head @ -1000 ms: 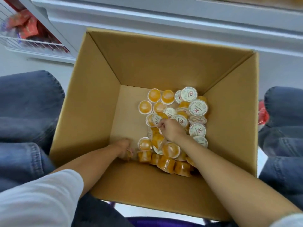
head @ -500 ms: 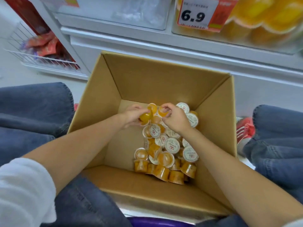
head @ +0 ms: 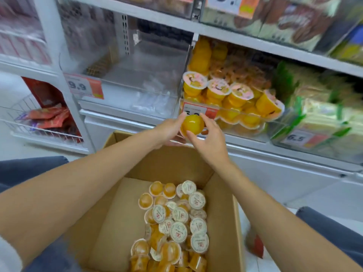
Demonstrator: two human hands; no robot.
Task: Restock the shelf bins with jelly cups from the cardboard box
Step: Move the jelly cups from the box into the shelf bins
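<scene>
1. "9.9": left tag (head: 83, 86), on clear bin (head: 127, 107), 10 o'clock.
2. "6.5": right tag (head: 298, 138), on right bin (head: 324, 122), 3 o'clock; blurred.
3. Middle tag (head: 193, 110), 12 o'clock: digits partly covered by cup (head: 192, 123), unreadable.
4. Top tag (head: 229, 4), 1 o'clock: cut off, unreadable.
5. Lids (head: 178, 231) in box (head: 222, 193), 6 o'clock: red mark, print too small.

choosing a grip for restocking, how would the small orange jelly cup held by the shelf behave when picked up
Probably light: fingers of the left hand and right hand pinch the small orange plastic jelly cup. Its glossy rounded base looks slippery and apt to roll. Cups in the brown cardboard box lie tipped every way, so it likely topples.
</scene>
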